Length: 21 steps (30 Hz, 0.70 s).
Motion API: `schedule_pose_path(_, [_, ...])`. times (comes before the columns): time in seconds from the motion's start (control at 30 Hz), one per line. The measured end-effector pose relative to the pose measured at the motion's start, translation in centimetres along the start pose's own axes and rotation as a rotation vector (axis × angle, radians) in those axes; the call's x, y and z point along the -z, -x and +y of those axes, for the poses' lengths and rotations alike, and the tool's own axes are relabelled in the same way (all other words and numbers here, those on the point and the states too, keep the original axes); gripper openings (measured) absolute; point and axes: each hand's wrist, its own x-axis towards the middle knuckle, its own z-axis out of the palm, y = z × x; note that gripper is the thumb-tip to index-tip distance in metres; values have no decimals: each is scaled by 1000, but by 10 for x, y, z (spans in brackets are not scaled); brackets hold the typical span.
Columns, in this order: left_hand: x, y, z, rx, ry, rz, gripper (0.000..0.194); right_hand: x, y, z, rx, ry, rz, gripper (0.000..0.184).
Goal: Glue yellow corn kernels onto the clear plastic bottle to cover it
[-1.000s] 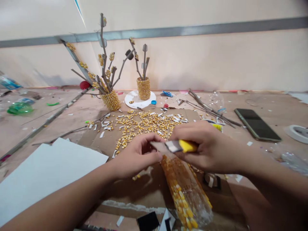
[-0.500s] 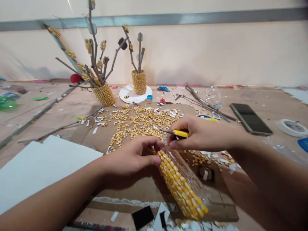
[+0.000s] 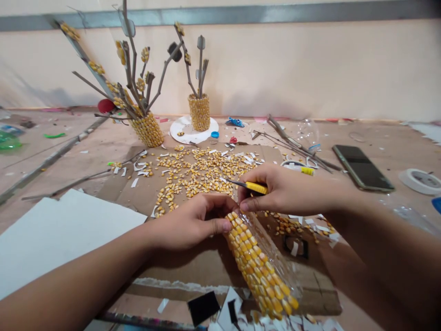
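My left hand (image 3: 193, 220) is closed on the far end of a clear plastic tube (image 3: 272, 246) that lies tilted toward me. Rows of yellow corn kernels (image 3: 258, 264) cover its left side, while its right side is bare, shiny plastic. In my right hand (image 3: 275, 188) is a yellow-and-black handled tool (image 3: 255, 187) with a thin dark pointed tip aimed left; its exact kind is unclear. The right thumb and fingertip pinch at the tube's far rim, close to the left fingers. Loose corn kernels (image 3: 203, 172) are spread on the cardboard (image 3: 186, 269) beyond both hands.
Two kernel-covered pots, one at left (image 3: 148, 130) and one farther back (image 3: 200, 112) on a white disc (image 3: 177, 131), hold twigs. A phone (image 3: 363, 166) and tape roll (image 3: 421, 180) lie right. White sheet (image 3: 69, 234) lies left; black scraps (image 3: 203, 308) lie in front.
The right thumb and fingertip have come down slightly onto the tube's far rim, and the tool has shifted a little left. The left hand keeps its grip. The view has shifted slightly.
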Motion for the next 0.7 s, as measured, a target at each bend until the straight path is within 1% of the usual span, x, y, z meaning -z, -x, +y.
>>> schedule_pose_path(0.17, [1,-1,0,-8,-38,5,17,-2,-1,1,17,10,-21,21])
schedule_pose_path(0.3, [3,-2,-1,39,-73,-13,19,-3,-1,0,-18,49,-22,18])
schedule_pose_path(0.37, [3,-1,-1,57,-57,-19,19,-3,-1,-1,-26,52,-23,16])
schedule_pose_path(0.47, [2,-1,-1,51,-35,-6,21,-3,-1,-1,-22,50,-21,14])
schedule_pose_path(0.7, [2,-2,-1,49,-96,-10,21,-5,-1,-1,-39,68,-9,15])
